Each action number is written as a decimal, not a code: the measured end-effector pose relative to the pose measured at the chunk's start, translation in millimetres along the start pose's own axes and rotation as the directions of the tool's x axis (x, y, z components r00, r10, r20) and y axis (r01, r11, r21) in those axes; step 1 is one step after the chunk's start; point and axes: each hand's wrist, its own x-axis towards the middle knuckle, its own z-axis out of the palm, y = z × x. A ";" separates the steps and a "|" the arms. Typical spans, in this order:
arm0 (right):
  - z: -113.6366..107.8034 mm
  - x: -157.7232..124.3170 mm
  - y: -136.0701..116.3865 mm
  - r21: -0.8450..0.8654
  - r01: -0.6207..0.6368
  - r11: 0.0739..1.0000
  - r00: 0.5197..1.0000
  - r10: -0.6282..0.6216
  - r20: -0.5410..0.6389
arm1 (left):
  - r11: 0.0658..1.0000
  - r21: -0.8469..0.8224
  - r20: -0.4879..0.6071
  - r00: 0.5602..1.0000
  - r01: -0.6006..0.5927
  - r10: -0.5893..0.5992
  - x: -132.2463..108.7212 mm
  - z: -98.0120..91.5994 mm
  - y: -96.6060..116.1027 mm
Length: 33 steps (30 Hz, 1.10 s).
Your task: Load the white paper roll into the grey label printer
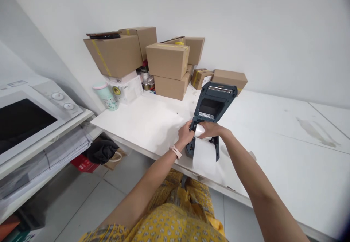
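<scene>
A dark label printer (216, 105) stands near the table's front edge with its lid tilted up. Inside it lies a white label roll (199, 129), and a loose strip of label paper (204, 156) hangs out over the printer's front. My right hand (209, 129) reaches in from the right, its fingers closed over the roll. At the printer's left side, my left hand (186, 133) has its fingers curled against the edge by the roll's end; whether it grips the edge or a part inside is hidden.
Cardboard boxes (168, 61) are stacked along the wall behind the white table (153, 125). A mint tumbler (106, 96) and a white carton (127, 89) stand at the back left. To the left, a microwave (35, 110) sits on a shelf unit.
</scene>
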 end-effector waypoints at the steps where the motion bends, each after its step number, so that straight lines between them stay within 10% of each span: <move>1: 2.2 -0.7 0.1 -0.007 0.003 1.000 1.000 -0.003 -0.017 | 1.000 -0.002 0.001 1.000 0.007 -0.007 -0.3 -0.4 0.7; 9: 29.5 -31.4 -16.5 -0.027 0.062 0.998 0.960 -0.067 -0.271 | 1.000 -0.006 -0.005 1.000 -0.008 0.008 0.7 1.2 -2.0; 15: 81.1 -69.1 -38.1 -0.051 0.172 0.984 0.827 -0.172 -0.535 | 1.000 -0.006 -0.016 1.000 -0.011 0.011 1.2 2.9 -4.2; 23: 131.2 -91.6 -95.1 -0.114 -0.021 0.993 0.668 -0.070 -0.740 | 1.000 -0.004 -0.015 1.000 0.014 -0.014 0.1 1.4 -1.1; 33: 132.4 -90.9 -106.8 -0.077 -0.029 0.997 0.675 -0.038 -0.737 | 0.999 -0.018 -0.013 0.999 0.042 -0.043 -1.9 -0.8 6.1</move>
